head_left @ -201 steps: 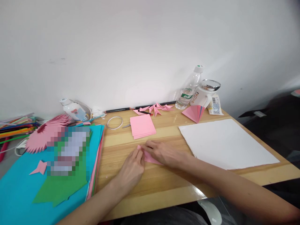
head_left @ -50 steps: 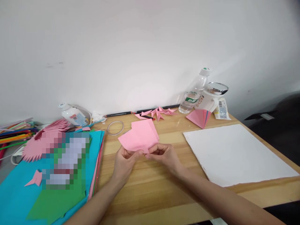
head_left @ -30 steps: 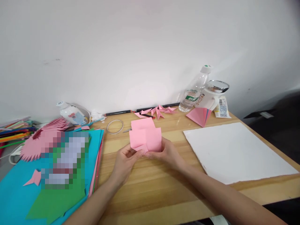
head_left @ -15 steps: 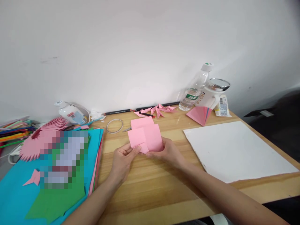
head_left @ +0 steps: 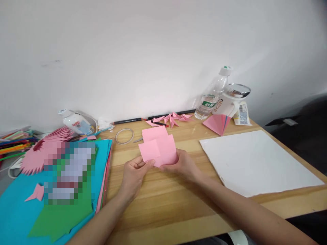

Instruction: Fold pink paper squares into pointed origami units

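Between my two hands is a sheet of pink paper (head_left: 167, 151), creased and held above the wooden table. My left hand (head_left: 136, 175) pinches its lower left edge, thumb in front. At the lower right edge my right hand (head_left: 182, 165) grips it, its thumb along the bottom and the fingers behind, mostly hidden. A smaller square-looking flap shows on the sheet's left half. Just behind it lies another pink piece of paper (head_left: 154, 132), with the tip of a pair of scissors (head_left: 138, 140) poking out at its left.
Folded pink paper pieces (head_left: 172, 119) and pencils (head_left: 129, 120) lie along the wall. A tape ring (head_left: 124, 136) is left of the scissors. Coloured sheets (head_left: 15, 211) cover the left side; a white board (head_left: 258, 163), water bottle (head_left: 211, 95) and mug (head_left: 230, 103) stand right.
The small flap's lower part on the pink paper looks flatter and its crease has shifted. Both hands keep their grip in nearly the same place.
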### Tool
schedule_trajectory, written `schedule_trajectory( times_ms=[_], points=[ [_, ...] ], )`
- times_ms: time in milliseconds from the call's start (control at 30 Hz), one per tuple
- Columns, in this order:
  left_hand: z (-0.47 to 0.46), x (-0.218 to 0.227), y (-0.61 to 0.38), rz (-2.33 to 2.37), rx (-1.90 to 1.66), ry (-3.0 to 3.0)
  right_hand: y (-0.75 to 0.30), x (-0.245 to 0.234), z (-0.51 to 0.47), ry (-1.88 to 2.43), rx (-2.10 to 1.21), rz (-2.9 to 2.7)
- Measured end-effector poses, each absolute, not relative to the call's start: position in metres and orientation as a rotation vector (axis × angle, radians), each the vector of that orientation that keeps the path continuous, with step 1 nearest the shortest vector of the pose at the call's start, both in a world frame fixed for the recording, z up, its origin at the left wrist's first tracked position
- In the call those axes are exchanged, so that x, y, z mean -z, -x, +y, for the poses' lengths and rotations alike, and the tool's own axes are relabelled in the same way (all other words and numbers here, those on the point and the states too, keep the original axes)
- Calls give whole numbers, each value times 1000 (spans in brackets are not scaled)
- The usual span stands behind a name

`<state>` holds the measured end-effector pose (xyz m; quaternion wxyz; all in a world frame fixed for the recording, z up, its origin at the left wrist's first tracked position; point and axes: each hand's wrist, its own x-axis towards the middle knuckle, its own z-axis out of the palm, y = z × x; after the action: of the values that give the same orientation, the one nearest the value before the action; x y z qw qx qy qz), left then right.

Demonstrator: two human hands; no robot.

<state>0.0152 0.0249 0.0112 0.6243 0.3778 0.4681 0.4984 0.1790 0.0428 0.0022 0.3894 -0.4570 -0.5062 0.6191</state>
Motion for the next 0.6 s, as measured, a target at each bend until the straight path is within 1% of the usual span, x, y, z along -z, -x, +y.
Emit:
schedule_trajectory(
  times_ms=[300, 600],
  points=[
    [24, -8, -14, 1126, -1184, -963, -177, -3, 41, 1127, -1541, -1269],
    [23, -8, -14, 1110, -1173, -917, -175, 1, 41, 1143, -1462, -1268]
  ],
)
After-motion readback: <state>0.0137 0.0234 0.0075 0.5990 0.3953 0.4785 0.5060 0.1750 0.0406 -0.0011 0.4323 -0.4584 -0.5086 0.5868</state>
